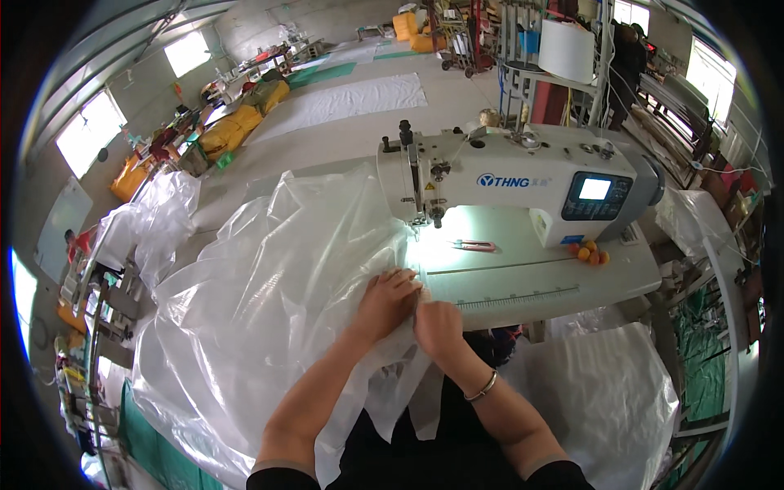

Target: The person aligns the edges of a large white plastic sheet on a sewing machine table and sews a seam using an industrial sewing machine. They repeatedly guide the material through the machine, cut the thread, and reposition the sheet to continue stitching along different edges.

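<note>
A large, crumpled sheet of clear plastic spreads over the left of the sewing table and hangs down to my lap. Its right edge runs under the needle of a white sewing machine, where a lamp shines brightly. My left hand is closed on the sheet near that edge, fingers bent toward the needle. Right beside it, my right hand forms a fist around the edge of the plastic. Both hands are in front of the needle, on the side near me. What lies inside the fingers is partly hidden.
Thread snips lie on the machine bed, with several small orange fruits to the right. A printed ruler runs along the table's front. More clear plastic hangs at the lower right. A thread cone stands behind the machine.
</note>
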### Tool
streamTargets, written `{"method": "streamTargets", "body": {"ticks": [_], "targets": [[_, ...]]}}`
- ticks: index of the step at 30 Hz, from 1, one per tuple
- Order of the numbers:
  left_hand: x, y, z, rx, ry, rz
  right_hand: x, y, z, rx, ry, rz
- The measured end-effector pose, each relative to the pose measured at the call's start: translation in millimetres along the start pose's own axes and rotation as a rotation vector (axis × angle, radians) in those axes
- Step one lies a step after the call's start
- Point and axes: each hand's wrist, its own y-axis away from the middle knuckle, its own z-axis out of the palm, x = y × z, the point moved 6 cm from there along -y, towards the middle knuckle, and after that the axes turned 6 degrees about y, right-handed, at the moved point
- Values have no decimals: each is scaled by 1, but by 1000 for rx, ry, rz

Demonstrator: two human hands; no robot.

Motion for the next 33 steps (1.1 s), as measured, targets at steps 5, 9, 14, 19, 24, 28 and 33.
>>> {"method": "streamTargets", "body": {"ticks": [5, 9, 14, 19, 24, 28, 33], "targets": [[-29, -33, 0, -36, 166, -36, 9, -29, 0, 69, 3, -6], [-57, -55, 6, -7, 197, -78, 16, -54, 11, 60, 19, 2], [-101, -66, 8, 80, 384, -119, 20, -66, 1, 48, -185, 74], [-9, 1, -30, 597, 465, -277, 2, 2, -48, 365, -341, -166], [60, 174, 6, 508, 489, -519, -52, 76, -27, 54, -259, -808], [42, 286, 44, 378, 93, -631, -70, 111, 5, -120, -322, -779], [0, 364, -31, 414, -275, -1068, -38, 104, 51, -138, -517, -308]]}}
